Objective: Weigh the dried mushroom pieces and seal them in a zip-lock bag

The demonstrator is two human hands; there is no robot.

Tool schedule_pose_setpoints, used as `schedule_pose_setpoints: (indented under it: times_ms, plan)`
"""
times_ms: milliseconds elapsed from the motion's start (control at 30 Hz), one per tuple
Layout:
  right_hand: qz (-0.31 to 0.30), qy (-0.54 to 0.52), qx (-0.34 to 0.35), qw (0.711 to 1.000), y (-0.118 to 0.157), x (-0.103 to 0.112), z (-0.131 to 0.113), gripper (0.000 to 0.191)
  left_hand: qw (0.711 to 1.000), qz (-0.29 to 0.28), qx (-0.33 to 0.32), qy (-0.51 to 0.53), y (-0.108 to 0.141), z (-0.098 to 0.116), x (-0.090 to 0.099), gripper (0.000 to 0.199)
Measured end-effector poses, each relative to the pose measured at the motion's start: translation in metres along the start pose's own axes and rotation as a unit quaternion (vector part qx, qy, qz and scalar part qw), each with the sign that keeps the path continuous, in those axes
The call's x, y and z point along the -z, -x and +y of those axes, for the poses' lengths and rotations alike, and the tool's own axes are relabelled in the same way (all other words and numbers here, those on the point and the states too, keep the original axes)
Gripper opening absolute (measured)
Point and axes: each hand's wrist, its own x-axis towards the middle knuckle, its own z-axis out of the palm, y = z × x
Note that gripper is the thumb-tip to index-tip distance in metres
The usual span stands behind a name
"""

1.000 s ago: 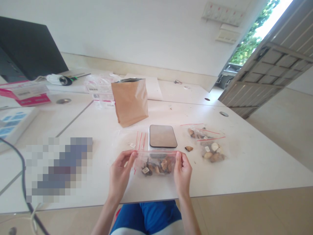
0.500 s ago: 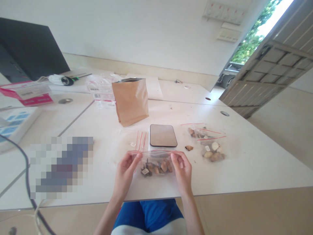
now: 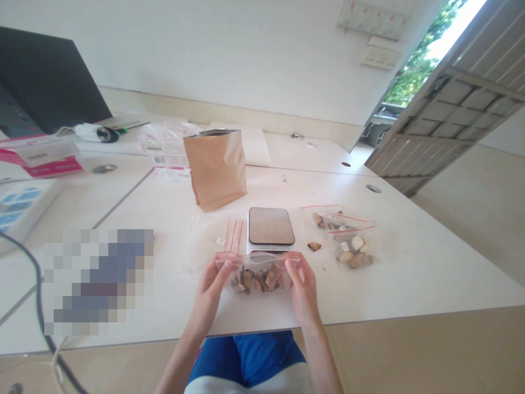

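A clear zip-lock bag (image 3: pixel 258 279) with several brown dried pieces and a small white label inside is held near the table's front edge. My left hand (image 3: pixel 216 279) pinches its top left corner, and my right hand (image 3: pixel 301 279) pinches the top right corner. The bag's mouth between them bows slightly apart. Just beyond stands a small digital scale (image 3: pixel 271 225) with a bare metal plate. One loose brown piece (image 3: pixel 314 246) lies right of the scale. Flat zip-lock bags (image 3: pixel 205 243) with red strips lie to the left of it.
Filled zip-lock bags (image 3: pixel 356 253) lie on the right of the white table (image 3: pixel 418 268). A brown paper pouch (image 3: pixel 217 172) stands upright behind the scale. Pink-and-white boxes (image 3: pixel 53 158), a black monitor (image 3: pixel 45 82) and a dark cable (image 3: pixel 39 284) are at the left. One patch is pixelated.
The bag's mouth has parted a little between my hands, and its red strip shows less. Both hands keep their pinch. The whole view has shifted slightly.
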Motion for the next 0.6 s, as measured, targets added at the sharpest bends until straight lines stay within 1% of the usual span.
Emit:
schedule_pose_setpoints:
  times_ms: [67, 167, 233, 367, 500, 567, 600]
  plan:
    - [-0.018, 0.003, 0.006, 1.000, 0.0004, -0.0009, -0.0004, 0.025, 1.000, -0.018, -0.014, 0.012, -0.0001, -0.0023, -0.0023, 0.033]
    - [-0.016, 0.010, 0.001, 1.000, 0.0000, -0.0023, -0.0015, 0.022, 0.999, -0.027, -0.037, -0.026, -0.0008, -0.0028, -0.0042, 0.025]
    - [-0.010, 0.013, 0.004, 1.000, -0.0007, -0.0029, -0.0021, 0.020, 0.998, -0.019, -0.046, -0.043, -0.0007, -0.0013, -0.0044, 0.022]
    - [0.000, 0.011, 0.042, 0.999, -0.0012, -0.0041, -0.0030, 0.016, 0.997, 0.005, -0.039, -0.060, 0.0017, 0.0026, -0.0042, 0.021]
    - [0.015, 0.010, 0.040, 0.999, 0.0004, -0.0054, -0.0040, 0.017, 0.995, 0.036, -0.038, -0.079, 0.0019, 0.0046, -0.0033, 0.022]
    - [0.005, 0.002, 0.037, 0.999, 0.0013, -0.0054, -0.0039, 0.019, 0.996, 0.037, -0.036, -0.075, 0.0007, 0.0038, -0.0018, 0.023]
    - [-0.002, -0.004, 0.036, 0.999, 0.0018, -0.0053, -0.0036, 0.019, 0.997, 0.027, -0.035, -0.067, 0.0001, 0.0030, -0.0009, 0.023]
